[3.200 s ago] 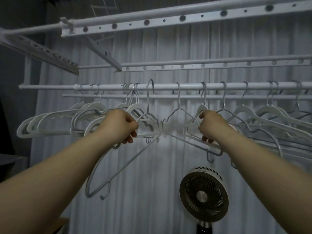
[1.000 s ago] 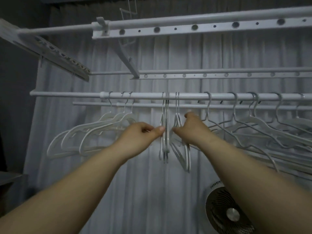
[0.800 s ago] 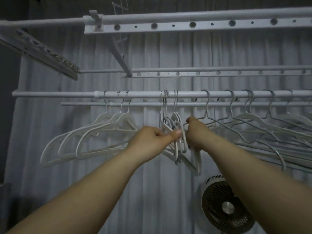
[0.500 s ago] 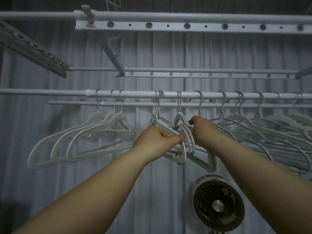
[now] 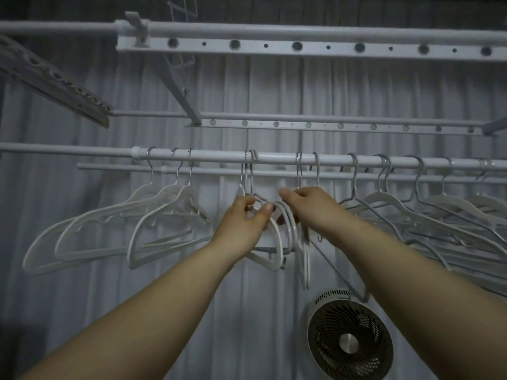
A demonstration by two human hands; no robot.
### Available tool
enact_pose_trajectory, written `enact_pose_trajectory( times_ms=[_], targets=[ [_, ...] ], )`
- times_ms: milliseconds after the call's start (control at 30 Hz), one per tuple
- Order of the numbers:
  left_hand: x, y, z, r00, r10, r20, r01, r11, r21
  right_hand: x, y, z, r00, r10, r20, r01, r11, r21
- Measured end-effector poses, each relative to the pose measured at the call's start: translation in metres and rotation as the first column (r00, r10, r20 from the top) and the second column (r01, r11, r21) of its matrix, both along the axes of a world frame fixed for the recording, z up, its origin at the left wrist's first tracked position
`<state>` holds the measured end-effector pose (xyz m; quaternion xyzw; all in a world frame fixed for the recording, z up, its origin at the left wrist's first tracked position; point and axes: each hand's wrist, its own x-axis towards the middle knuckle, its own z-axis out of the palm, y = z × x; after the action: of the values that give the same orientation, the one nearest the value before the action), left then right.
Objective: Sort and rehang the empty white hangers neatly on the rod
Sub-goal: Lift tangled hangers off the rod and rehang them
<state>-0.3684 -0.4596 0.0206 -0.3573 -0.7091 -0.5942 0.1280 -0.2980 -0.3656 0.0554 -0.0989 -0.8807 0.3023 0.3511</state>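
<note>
Clutching hangers [image 5: 278, 242]: left hand [image 5: 241, 223], right hand [image 5: 312, 209]

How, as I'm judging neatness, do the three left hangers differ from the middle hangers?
The three left hangers hang free; the middle hangers are gripped by the left hand and right hand. The left hangers spread broadside; the middle hangers hang edge-on, bunched. Both are white, on one rod.

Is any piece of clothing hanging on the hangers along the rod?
No, all the hangers visible along the rod are bare, with nothing draped on any of them.
</note>
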Motion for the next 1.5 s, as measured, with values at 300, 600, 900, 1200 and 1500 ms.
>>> enact_pose_trajectory(
  times_ms=[300, 600, 900, 1200, 1500],
  targets=[
    [-0.005, -0.002, 0.001, 0.891, -0.294, 0.346, 0.225, 0.948, 0.225, -0.011, -0.007, 0.002, 0.982, 0.108, 0.155, -0.103, 0.994, -0.042],
    [-0.008, -0.009, -0.005, 0.904, -0.253, 0.346, 0.196, 0.962, 0.191, -0.013, -0.010, 0.000, 0.966, 0.121, 0.227, -0.094, 0.988, -0.126],
    [-0.023, -0.018, -0.011, 0.875, -0.274, 0.399, 0.192, 0.954, 0.232, -0.029, -0.011, -0.004, 0.974, 0.058, 0.221, -0.038, 0.995, -0.092],
    [-0.041, -0.036, -0.014, 0.940, -0.160, 0.302, 0.071, 0.955, 0.288, -0.027, 0.012, 0.003, 0.943, -0.293, 0.155, 0.277, 0.953, 0.120],
    [-0.054, -0.036, -0.016, 0.953, -0.118, 0.280, -0.003, 0.918, 0.398, -0.032, -0.006, 0.000, 0.914, -0.403, 0.055, 0.368, 0.878, 0.306]
  ],
)
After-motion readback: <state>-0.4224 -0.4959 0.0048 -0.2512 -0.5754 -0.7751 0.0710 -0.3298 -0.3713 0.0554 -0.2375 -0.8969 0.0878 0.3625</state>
